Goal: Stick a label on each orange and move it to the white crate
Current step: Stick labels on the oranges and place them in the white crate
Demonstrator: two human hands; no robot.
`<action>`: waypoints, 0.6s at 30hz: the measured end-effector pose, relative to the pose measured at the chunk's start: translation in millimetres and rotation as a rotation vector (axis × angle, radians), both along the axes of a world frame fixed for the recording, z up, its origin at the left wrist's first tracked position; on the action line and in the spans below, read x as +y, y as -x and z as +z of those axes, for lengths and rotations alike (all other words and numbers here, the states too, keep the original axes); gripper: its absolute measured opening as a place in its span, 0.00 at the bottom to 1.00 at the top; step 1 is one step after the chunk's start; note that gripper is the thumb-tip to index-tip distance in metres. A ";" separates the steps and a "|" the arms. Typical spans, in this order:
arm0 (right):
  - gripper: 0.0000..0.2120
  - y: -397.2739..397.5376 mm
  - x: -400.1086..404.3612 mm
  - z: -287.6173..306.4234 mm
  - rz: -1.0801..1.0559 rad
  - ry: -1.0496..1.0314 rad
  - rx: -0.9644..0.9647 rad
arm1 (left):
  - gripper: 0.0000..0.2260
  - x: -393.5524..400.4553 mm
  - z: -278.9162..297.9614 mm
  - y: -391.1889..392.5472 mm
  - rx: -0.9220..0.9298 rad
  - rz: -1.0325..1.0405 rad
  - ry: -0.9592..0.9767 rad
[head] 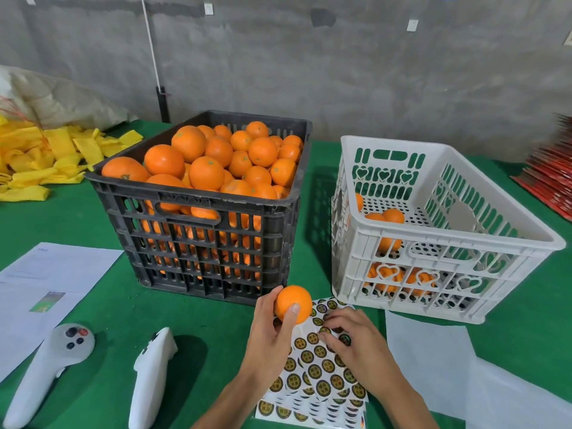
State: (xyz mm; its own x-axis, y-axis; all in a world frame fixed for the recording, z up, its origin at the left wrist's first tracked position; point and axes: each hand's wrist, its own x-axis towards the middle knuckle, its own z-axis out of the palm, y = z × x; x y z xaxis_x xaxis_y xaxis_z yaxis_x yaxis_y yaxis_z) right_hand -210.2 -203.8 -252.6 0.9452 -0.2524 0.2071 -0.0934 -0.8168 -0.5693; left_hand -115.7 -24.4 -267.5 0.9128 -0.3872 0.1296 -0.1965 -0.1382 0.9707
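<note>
A round orange fruit (293, 304) sits gripped in the left hand (272, 332), thumb across its front, just in front of the black slatted plastic crate (201, 230) heaped with oranges. The right hand (356, 345) curls its fingertips onto a sheet of round gold-and-black stickers (322, 376). The white plastic crate (433, 243), right of the black crate, holds a few oranges.

No legible text on label sheets (322, 376) or paper (46, 280).
</note>
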 end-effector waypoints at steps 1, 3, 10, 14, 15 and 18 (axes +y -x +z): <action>0.08 0.8 1.7 0.4 -0.007 -0.012 -0.003 | 0.23 0.2 -0.3 -0.5 0.001 0.002 -0.002; 0.03 2.8 5.7 3.7 -0.021 -0.089 -0.032 | 0.23 0.7 -0.3 -0.3 0.008 0.001 0.000; 0.04 -10.6 41.7 56.4 -0.054 -0.619 -0.337 | 0.20 -3.4 23.5 5.3 0.052 -0.028 0.126; 0.06 -12.4 53.1 78.8 -0.112 -0.482 -0.454 | 0.28 -9.1 52.9 9.6 0.069 -0.073 0.273; 0.08 -12.3 54.7 84.1 -0.119 -0.455 -0.487 | 0.29 -10.8 60.0 10.8 0.070 -0.077 0.305; 0.25 -10.8 51.2 104.4 -0.104 -0.536 -0.503 | 0.26 -16.8 81.6 13.1 0.021 -0.088 0.348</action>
